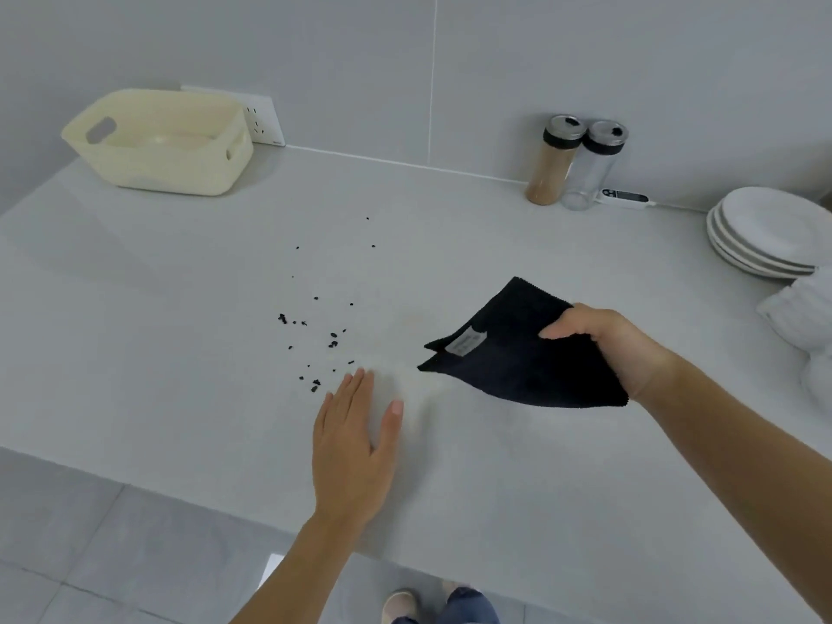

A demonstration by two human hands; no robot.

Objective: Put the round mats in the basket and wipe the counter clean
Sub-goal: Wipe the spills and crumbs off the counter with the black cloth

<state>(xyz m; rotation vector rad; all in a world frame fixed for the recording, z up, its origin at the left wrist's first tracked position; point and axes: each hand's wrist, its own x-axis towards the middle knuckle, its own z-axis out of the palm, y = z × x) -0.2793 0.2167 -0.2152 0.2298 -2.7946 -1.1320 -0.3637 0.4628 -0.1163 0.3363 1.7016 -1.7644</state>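
step in hand: wiping. right hand grip clenched on black cloth, raised above desk; left hand released, flat. next: sweep crumbs. basket rear left, contents unclear.

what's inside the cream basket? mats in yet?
Inside the cream basket, pale rounded shapes lie on the floor, probably the mats; I cannot count them. The near wall hides the front of the interior.
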